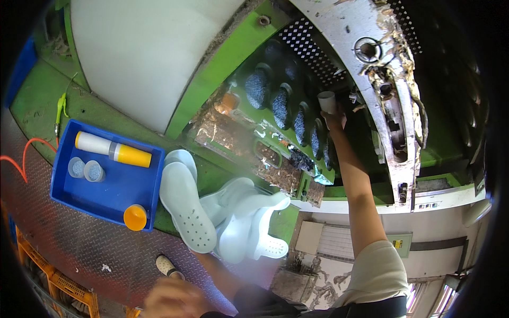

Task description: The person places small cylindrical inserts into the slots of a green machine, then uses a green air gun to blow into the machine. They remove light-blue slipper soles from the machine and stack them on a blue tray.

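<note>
My right hand (335, 119) reaches deep into the green machine, its fingers wrapped round a white cup (326, 100). What the cup contains cannot be made out. Beside it are several openings heaped with blue-grey granules (280, 106). Near the lower edge, my left hand (175, 299) is smeared by motion, so its fingers do not show clearly. Several pale mint clogs (189, 212) lie piled on the machine's green ledge. A blue tray (108, 206) left of them holds nested white and yellow cups (112, 149), two small cups of granules (86, 170) and an orange cup (135, 217).
A thick, crusted metal arm (389, 106) stands right of my right forearm. A green air gun (61, 111) with a red hose (24, 159) lies at the far left. Orange crates (55, 275) stand lower left. A clog-shod foot (168, 266) rests on the patterned metal floor (116, 254).
</note>
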